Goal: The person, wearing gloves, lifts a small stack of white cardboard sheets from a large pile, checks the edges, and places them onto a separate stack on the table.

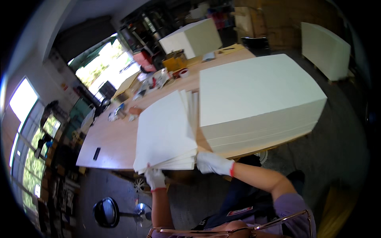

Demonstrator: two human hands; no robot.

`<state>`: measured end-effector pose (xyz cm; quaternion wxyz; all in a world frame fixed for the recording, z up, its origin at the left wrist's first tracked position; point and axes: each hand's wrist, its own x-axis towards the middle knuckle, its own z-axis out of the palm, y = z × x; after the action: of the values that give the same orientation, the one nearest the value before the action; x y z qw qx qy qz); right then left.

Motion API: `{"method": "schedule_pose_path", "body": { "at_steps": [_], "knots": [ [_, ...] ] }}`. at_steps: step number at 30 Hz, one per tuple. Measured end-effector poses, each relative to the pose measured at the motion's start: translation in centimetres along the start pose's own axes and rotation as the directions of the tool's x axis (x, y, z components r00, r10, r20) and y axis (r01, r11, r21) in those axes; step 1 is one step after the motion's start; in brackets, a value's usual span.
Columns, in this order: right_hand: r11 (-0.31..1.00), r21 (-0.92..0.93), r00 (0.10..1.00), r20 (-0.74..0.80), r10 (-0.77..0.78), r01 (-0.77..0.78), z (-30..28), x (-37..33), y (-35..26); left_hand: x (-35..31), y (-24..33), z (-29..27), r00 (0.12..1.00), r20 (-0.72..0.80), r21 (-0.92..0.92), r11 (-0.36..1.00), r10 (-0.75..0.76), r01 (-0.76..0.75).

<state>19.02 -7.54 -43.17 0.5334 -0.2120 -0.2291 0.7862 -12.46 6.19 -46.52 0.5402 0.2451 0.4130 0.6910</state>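
Observation:
A loose stack of large white sheets (166, 131) lies on the wooden table, its layers fanned along the right side and near edge. Both my hands wear white gloves with red cuffs. My left hand (155, 178) is closed on the stack's near left corner, its thumb on the edge and the other fingers mostly hidden. At the near right corner, my right hand (213, 163) grips the sheet edges from the side. Just right of it stands a tall, squared pile of white sheets (262, 91).
The wooden table (115, 141) carries a small black object (96, 153), a tape roll (183, 73), a yellow box (175, 60) and plastic wrapping. Another white pile (325, 51) stands at the far right. A round black stool (106, 212) is on the floor, left of me.

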Motion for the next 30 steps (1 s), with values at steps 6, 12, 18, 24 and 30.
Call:
{"method": "schedule_pose_path", "body": {
  "at_steps": [6,12,18,24,30],
  "knots": [
    [0.411,-0.88,0.941,-0.1,0.324,-0.235,4.1,-26.4,-13.8,-19.5,5.2,15.9,0.514,0.53,-0.215,0.693,0.675,-0.689],
    [0.085,-0.957,0.463,-0.211,-0.861,-0.278,3.9,-39.9,-26.2,-30.2,4.6,33.9,-0.324,0.9,-0.411,0.327,0.29,-0.851],
    [0.087,-0.693,0.069,-0.194,-0.979,-0.715,-4.6,-42.9,-30.7,-38.0,-3.3,50.1,-0.37,0.915,-0.302,0.332,-0.162,-0.894],
    [-0.081,-0.602,0.272,-0.233,-0.934,-0.794,-5.2,-42.2,-31.6,-38.5,-10.5,55.7,-0.267,0.869,-0.068,0.435,-0.417,-0.898],
    [-0.359,-0.557,0.447,-0.026,-0.894,-0.749,-3.3,-42.8,-33.8,-40.9,-10.8,55.2,-0.238,0.893,-0.04,0.459,-0.382,-0.887]
  ]
}}
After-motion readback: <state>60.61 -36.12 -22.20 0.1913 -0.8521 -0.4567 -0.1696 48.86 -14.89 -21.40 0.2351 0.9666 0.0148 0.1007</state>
